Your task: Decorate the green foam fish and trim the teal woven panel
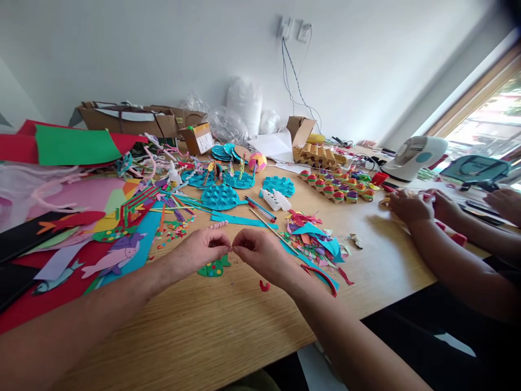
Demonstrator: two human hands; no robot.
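My left hand (200,250) and my right hand (260,252) meet fingertip to fingertip over the wooden table (195,336). Both are pinched closed; whatever lies between the fingertips is too small to make out. Just beneath them lies a green paper fish (214,267) with coloured dots, partly covered by my left hand. A small red paper piece (264,285) rests below my right hand. Behind my left hand is a pink twisted strip (218,224). Red-handled scissors (321,276) lie to the right, beside a heap of paper scraps (315,239).
Glue bottles (275,200), pens (260,209) and blue egg-carton pieces (220,197) lie beyond my hands. Coloured paper and paper fish (114,255) cover the left side. Painted egg cartons (337,184) stand back right. Another person's hands (413,209) work at the right.
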